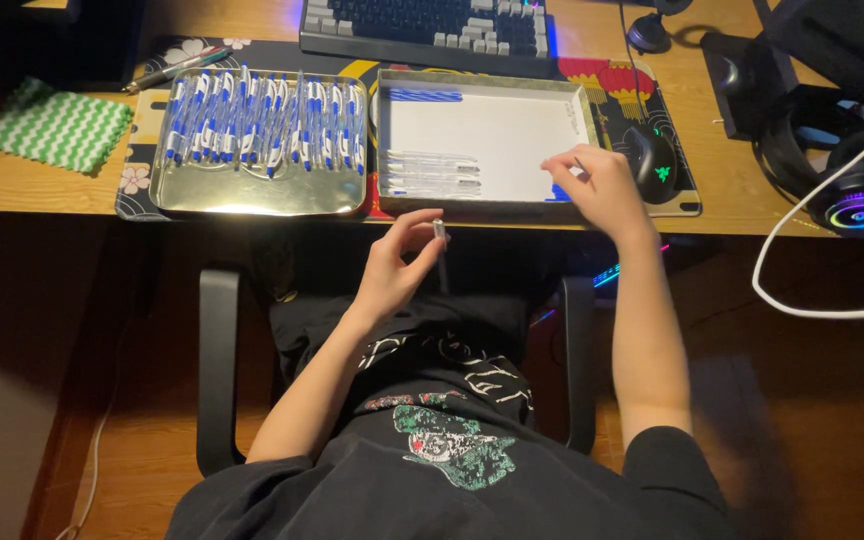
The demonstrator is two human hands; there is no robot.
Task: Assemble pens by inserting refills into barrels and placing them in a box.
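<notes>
**A:** Pen barrel (440, 243), clear and slim — where is it?

**B:** Pinched upright between thumb and fingertips of the left hand (392, 268), just off the near edge of the desk (42, 185), above the lap.

**A:** And the right hand (600, 188)?

**B:** Reaching into the near right corner of the white tray (482, 135). Its fingers curl down over some small blue bits there; whether they have closed on one, I cannot tell.

**A:** So which step is this?

**B:** I'd judge it mid-assembly: one part held ready, the other hand fetching its mate. Next seems to call for a fine pinch on a tiny piece, then lining it up with the barrel's end.

**A:** What else is in that tray?

**B:** A few clear barrels lie side by side near its near left corner, and a blue strip lies along its far left edge.

**A:** To the left of it?

**B:** A metal tray (252, 195) packed with blue-and-white pens (262, 120) in a row. Beyond both, a keyboard (427, 25) at the far edge; a mouse (652, 160) just right of the white tray.
</notes>
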